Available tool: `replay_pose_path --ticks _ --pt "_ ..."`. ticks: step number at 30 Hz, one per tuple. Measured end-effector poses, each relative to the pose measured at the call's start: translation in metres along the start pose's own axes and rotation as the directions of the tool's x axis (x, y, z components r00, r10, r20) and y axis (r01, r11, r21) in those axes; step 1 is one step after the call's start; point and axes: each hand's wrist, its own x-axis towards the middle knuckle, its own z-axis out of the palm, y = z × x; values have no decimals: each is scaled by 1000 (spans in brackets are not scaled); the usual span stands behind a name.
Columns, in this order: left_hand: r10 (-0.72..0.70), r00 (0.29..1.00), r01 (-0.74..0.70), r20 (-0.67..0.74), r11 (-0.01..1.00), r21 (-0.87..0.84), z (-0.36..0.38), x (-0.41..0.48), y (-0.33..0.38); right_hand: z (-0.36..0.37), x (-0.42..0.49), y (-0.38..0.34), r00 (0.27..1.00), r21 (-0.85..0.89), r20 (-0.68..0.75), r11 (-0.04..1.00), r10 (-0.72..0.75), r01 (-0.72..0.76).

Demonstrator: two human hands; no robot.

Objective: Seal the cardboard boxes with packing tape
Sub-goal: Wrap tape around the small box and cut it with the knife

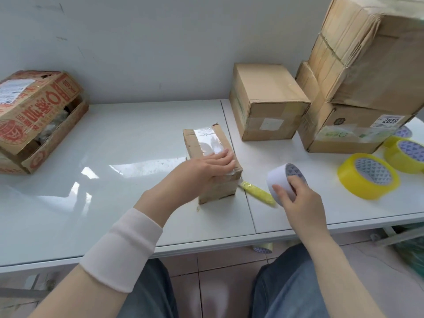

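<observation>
Left hand [207, 167]: fingers [226, 159] straight, pressed flat on the clear tape strip [210, 140] atop the small cardboard box [218, 189]. Right hand [296, 198]: fingers curled round a white tape roll [278, 177], just right of the box. Yellow-handled cutter [257, 192] lies between the hands on the surface [114, 180]. Yellow tape rolls [369, 177] further right; larger boxes [266, 99] beyond.

White label [389, 121] on the lower stacked box [339, 120], right side: "2859" in bold black digits, with finer print around it too small to read. Green logo [333, 134] on the same box: illegible. Left carton [43, 111]: big red Chinese characters, upside down, and a round red emblem [8, 129]; not surely readable. White slip [12, 90] on its top: blurred.
</observation>
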Motion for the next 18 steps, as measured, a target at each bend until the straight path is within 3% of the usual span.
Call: replay_pose_path --ticks 4,7,10,13,18 --pt "-64 996 63 -69 998 -8 -4 -4 -14 7 14 14 992 -239 46 963 -121 128" --pt "-8 997 13 -83 998 60 2 -4 -14 15 23 22 980 -358 94 913 -174 196" --pt "-20 987 41 -159 990 133 9 -9 -16 22 31 27 976 -414 144 886 -163 209" --pt "-77 970 102 -232 990 94 11 -14 -18 29 38 30 973 -474 165 852 -163 223" --pt "-31 942 75 -334 990 121 15 -18 -19 29 43 25 971 -583 224 787 -80 199"
